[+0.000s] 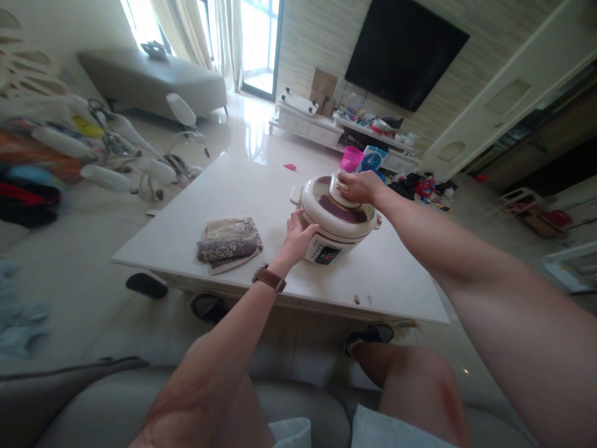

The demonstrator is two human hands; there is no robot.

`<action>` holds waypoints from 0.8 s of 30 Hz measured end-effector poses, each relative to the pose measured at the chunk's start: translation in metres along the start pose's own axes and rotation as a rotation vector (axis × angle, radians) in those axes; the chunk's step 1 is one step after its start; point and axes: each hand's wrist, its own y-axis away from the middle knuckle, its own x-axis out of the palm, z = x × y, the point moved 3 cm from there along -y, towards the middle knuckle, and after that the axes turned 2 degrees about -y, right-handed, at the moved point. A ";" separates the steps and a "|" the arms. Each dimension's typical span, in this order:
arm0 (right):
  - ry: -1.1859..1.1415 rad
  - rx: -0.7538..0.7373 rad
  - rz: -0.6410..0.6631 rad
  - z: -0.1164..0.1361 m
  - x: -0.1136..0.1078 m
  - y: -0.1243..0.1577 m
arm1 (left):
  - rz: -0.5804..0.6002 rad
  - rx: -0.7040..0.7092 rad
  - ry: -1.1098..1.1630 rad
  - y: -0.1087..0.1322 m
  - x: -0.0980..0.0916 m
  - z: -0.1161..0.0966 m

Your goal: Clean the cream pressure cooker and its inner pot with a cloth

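Note:
A cream electric cooker (329, 249) with a control panel on its front stands on the white table (252, 193). Its domed lid (321, 214) has a dark see-through window and appears seated on the rim. On top, my right hand (357, 185) is closed around the lid's handle. My left hand (298, 238), with a brown-strapped watch on the wrist, grips the cooker's left front side, thumb just under the lid's edge. Left of the cooker lies a folded patterned cloth (229, 242), touched by neither hand.
A small red piece (290, 167) lies toward the table's far side, and two small items (357, 300) near its front edge. Beyond the table are a pink basket (351, 158) and a white TV cabinet (303, 126). A grey sofa (289, 398) is beneath me.

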 end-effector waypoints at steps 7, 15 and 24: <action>-0.040 0.024 0.033 -0.007 0.005 -0.015 | 0.033 -0.017 -0.149 -0.005 -0.005 0.005; -0.500 0.212 -0.564 0.066 -0.026 0.101 | 0.087 -0.205 -0.928 -0.024 -0.078 0.044; -1.013 0.265 -0.655 0.137 0.094 0.233 | 0.004 -0.358 -1.424 -0.009 -0.137 0.106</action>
